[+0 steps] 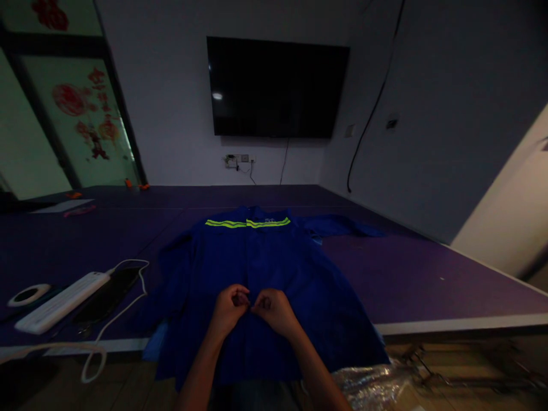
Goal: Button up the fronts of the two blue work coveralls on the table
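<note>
At the table's point(428, 279) near edge, left hand point(230, 308) and right hand point(274, 311) pinch the blue jacket point(274, 257), fingers curled tight; its label point(269, 220) is unreadable.

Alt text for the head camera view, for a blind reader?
A left hand and right hand pinch the front of a blue jacket with yellow stripes, spread on a purple table. A white power strip lies to the left; a television hangs on the wall.

Dim room, pale grey walls. At 12 o'clock, a dark wall-mounted television point(277, 87), with a wall socket point(240, 158) just below. At 10 o'clock, a dark-framed window point(43, 154) with red paper decorations point(71, 98). At 2 o'clock, a black cable point(377, 103) down the wall. Broad purple table point(428, 268) across the middle.
</note>
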Available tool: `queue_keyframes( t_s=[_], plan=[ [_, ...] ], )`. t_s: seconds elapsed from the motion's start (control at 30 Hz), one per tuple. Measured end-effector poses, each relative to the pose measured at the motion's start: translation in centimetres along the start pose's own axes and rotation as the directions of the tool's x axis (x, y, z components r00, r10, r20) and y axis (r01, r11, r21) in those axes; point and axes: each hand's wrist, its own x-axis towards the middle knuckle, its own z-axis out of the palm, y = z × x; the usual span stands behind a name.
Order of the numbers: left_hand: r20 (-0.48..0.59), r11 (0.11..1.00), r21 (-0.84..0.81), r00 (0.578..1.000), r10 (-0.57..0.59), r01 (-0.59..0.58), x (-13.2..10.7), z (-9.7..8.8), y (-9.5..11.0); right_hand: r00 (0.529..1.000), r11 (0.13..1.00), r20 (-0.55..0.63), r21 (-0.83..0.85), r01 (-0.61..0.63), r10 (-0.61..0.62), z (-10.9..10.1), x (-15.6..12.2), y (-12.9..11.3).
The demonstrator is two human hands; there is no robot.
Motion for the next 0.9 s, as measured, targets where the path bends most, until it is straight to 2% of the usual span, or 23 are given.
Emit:
queue_keyframes(
  t_s=[0.2, 0.4, 0.67, 0.9],
  plan=[
    [-0.001, 0.999, 0.040, 1.000, 0.024, -0.024, 0.12, -0.12, -0.17, 1.000, 0.999, -0.015, 0.047, 0.014, -0.013, -0.10, -0.08, -0.25],
    [0.042, 1.000, 0.000, 0.999, 0.029, -0.029, -0.25, -0.29, 0.52, 0.997, 0.987, -0.075, 0.159, 0.037, -0.025, 0.02, 0.06, 0.21],
    [0.085, 0.999, -0.031, 0.996, 0.036, -0.033, -0.28, -0.21, 0.35, 0.990, 0.991, -0.133, 0.121, 0.063, -0.047, 0.13, -0.05, 0.67],
    [0.056, 0.998, -0.064, 0.998, 0.017, -0.013, -0.30, -0.19, 0.47, 0.986, 0.988, -0.144, 0.118, 0.099, -0.082, 0.05, -0.16, 0.59]
  ],
)
